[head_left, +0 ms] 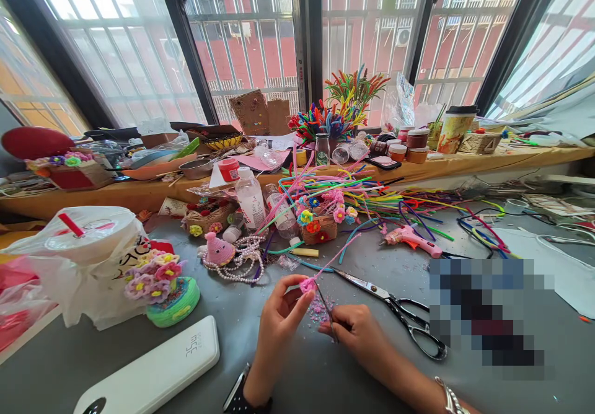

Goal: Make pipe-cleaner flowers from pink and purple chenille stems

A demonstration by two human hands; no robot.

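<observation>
My left hand point(281, 315) pinches a small pink fuzzy pipe-cleaner piece point(307, 285) between thumb and fingers. From it a thin pink stem points up to the right. My right hand point(360, 333) is closed around a small pair of scissors point(331, 321), whose blades reach up to the pink piece; whether the blades are apart I cannot tell. Pink fuzz clippings point(320, 308) lie on the grey table point(297, 383) behind and between my hands. Large black-handled scissors point(395, 305) rest on the table to the right, beyond my right hand.
A white power bank point(153, 364) lies front left, near a green flower-topped piece point(174, 302) and a bagged cup point(97, 246). Bead strings point(242, 259), bottles point(251, 200) and bundled pipe cleaners point(381, 197) stand behind. A pink glue gun point(413, 240) lies at right, near a pixelated patch.
</observation>
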